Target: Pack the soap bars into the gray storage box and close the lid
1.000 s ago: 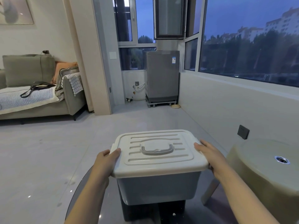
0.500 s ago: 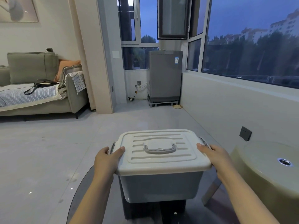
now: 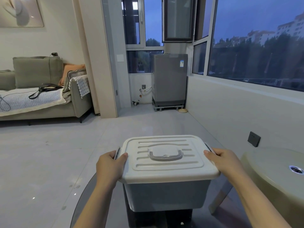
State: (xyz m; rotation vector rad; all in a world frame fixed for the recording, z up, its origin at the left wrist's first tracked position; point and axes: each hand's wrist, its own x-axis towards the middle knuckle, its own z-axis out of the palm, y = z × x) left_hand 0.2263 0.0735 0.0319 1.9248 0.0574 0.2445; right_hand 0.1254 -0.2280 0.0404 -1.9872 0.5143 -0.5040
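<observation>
Gray storage box (image 3: 166, 194) on a dark glass tabletop (image 3: 102, 208), close to the near edge, directly under the camera, perched over a dark base beneath the glass. Pale lid (image 3: 166, 159) already seated across the top, flat and level as far as visible, with its gray carry handle (image 3: 165, 155) folded down in the centre recess. No soap bars visible anywhere, presumably inside already, though impossible to confirm through the opaque walls. Left hand (image 3: 111, 167) wrapped around the left side latch (image 3: 117, 153), thumb lying on the lid's edge, fingers curled behind the clip. Right hand (image 3: 224, 161) mirrored on the right side latch (image 3: 208, 147), thumb on the lid rim, fingers curled over the clip; whether either clip has actually snapped home, impossible to tell. Likely step: pressing both latches shut. Risks from here: one latch catching while the other stays loose, leaving the lid skewed and liable to pop off on lifting; uneven pressure sliding the box across the slick glass toward the near edge; a fingertip pinched between clip and rim. Farther out, a yellowish round stool (image 3: 271, 178) just to the right, near enough for an elbow knock; sofa (image 3: 49, 96) and washing machine (image 3: 170, 81) well apart, no threat.
</observation>
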